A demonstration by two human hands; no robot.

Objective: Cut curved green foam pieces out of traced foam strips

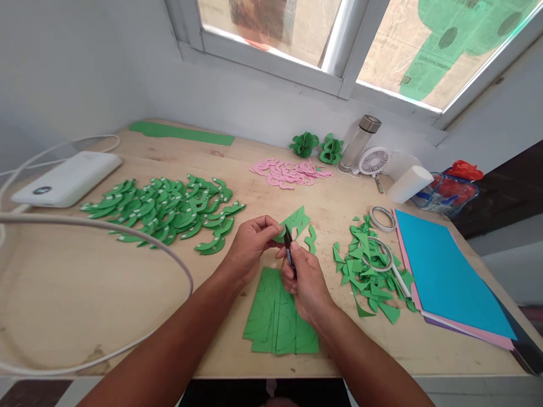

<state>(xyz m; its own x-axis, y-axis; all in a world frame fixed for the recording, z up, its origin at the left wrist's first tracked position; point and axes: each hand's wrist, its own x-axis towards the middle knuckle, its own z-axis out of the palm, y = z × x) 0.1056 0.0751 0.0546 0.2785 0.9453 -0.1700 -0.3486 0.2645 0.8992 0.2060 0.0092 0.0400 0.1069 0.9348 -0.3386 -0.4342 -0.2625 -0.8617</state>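
My left hand pinches a green paper piece marked with curved lines, near the middle of the table. Wrapped round a slim black pointed tool is my right hand; its fingers hide part of the tool, so its exact kind is unclear. The tool's tip points up and touches or overlaps the paper's near edge by my left fingertips. A curved green offcut lies just right of the paper. Below my hands rest stacked green paper sheets with drawn curves.
Left are heaped green cutouts, a white power bank and a looping cable. Pink cutouts lie behind. At right are green scraps, a magnifying glass, tape and coloured sheets. A bottle stands behind.
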